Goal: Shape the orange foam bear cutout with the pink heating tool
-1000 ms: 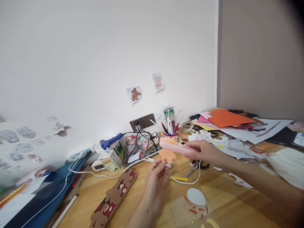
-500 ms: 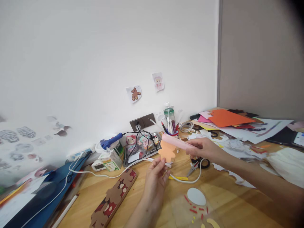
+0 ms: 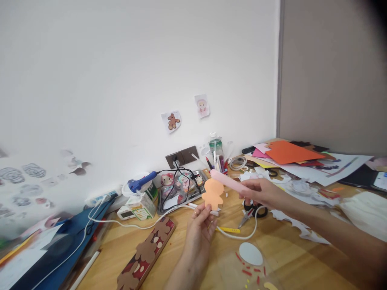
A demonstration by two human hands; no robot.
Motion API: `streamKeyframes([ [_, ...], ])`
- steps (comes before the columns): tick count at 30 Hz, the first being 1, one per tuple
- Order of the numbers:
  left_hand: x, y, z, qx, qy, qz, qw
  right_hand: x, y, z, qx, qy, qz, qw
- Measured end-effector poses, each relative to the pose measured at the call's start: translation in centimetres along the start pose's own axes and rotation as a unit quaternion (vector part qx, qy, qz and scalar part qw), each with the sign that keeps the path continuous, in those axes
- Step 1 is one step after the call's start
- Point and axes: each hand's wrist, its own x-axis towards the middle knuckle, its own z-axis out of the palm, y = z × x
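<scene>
Pinched in the fingers of my left hand (image 3: 202, 225) is an orange paper cutout (image 3: 213, 194) shaped like a small figure with a round head. My right hand (image 3: 256, 191) grips one end of a long pink piece (image 3: 228, 181) with a rounded far end; its exact kind is unclear. That far end sits beside the cutout's head, and I cannot tell whether they touch. Below my right hand lie scissors (image 3: 249, 211) with black handles. A white oval piece (image 3: 250, 253) and small red and yellow scraps rest on the table closer to me.
A brown bear-decorated box (image 3: 148, 253) lies at the left front. Behind it are a blue glue gun (image 3: 141, 182), a tray (image 3: 160, 205) with cables, and a white cable (image 3: 238, 235). Coloured paper (image 3: 294, 152) and cut scraps (image 3: 302, 189) cover the right side.
The pink piece has swung away from the cutout's face to its upper right, uncovering the round head. My right hand has moved slightly right and down.
</scene>
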Motion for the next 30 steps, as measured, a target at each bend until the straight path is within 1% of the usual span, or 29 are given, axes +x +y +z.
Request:
streamKeyframes([
  [3,0.2,-0.3,-0.1,-0.007,0.001,-0.008,1.000,0.3,1.1,0.5,-0.021,-0.018,-0.016,0.999],
  [7,0.2,-0.3,0.0,-0.017,-0.001,-0.019,1.000,0.5,1.6,1.0,-0.049,-0.002,-0.011,0.999],
  [11,-0.1,0.2,0.2,-0.002,-0.007,-0.018,1.000,0.6,1.0,0.9,-0.050,-0.006,0.002,0.999],
  [15,-0.2,0.7,0.4,0.027,-0.009,-0.030,0.999,0.5,0.5,0.7,-0.063,-0.015,-0.006,0.998],
  [19,0.0,0.7,0.4,0.040,-0.013,-0.035,0.999,0.3,0.1,0.7,-0.061,-0.021,0.005,0.998],
  [23,0.1,0.7,0.3,0.038,-0.007,-0.038,0.999,0.4,-0.4,0.6,-0.066,-0.030,-0.002,0.997],
  [30,0.5,0.9,0.0,0.042,0.001,-0.047,0.998,0.7,-0.5,0.8,-0.034,-0.047,0.014,0.998],
])
